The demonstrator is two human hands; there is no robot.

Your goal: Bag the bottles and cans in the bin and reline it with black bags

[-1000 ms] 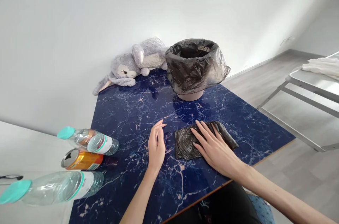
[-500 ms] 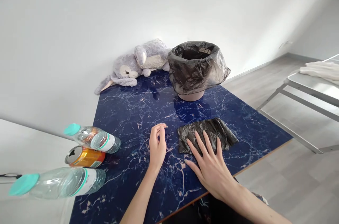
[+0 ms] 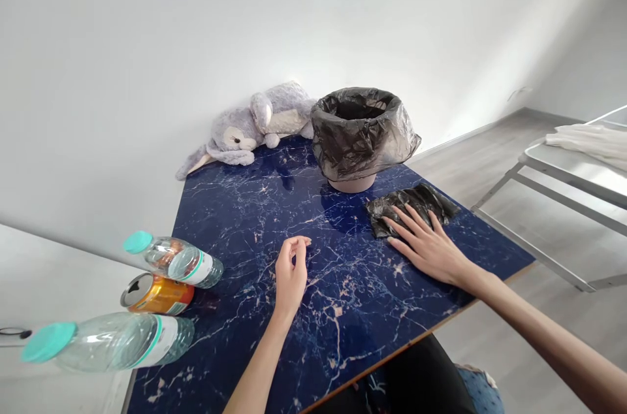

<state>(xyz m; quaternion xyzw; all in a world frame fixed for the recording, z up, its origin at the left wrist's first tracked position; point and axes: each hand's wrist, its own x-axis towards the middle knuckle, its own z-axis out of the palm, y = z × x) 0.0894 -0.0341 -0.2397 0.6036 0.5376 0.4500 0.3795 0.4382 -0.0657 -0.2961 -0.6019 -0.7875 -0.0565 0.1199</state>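
My right hand (image 3: pixel 425 245) lies flat on a folded black plastic bag (image 3: pixel 434 200), fingers spread, toward the right side of the blue marbled table (image 3: pixel 235 205). Resting on the table's middle, my left hand (image 3: pixel 291 277) has its fingers curled and the thumb close against them, with nothing visible in it. Behind the hands stands a small light-coloured bin (image 3: pixel 351 184), with a black bin liner (image 3: pixel 357 146) folded over its rim and hanging down its sides.
At the left stand a bottle (image 3: pixel 183 260) with a turquoise cap, an opened orange can (image 3: pixel 161 294) and a larger capped bottle (image 3: pixel 112 342). A grey plush bunny (image 3: pixel 240 133) lies by the wall. Right of the table is a metal-framed rack (image 3: pixel 563 182) with white cloth (image 3: pixel 588 143).
My right hand has slid the folded black bag away from me and to the right across the table. My left hand has stayed in about the same place and pose.
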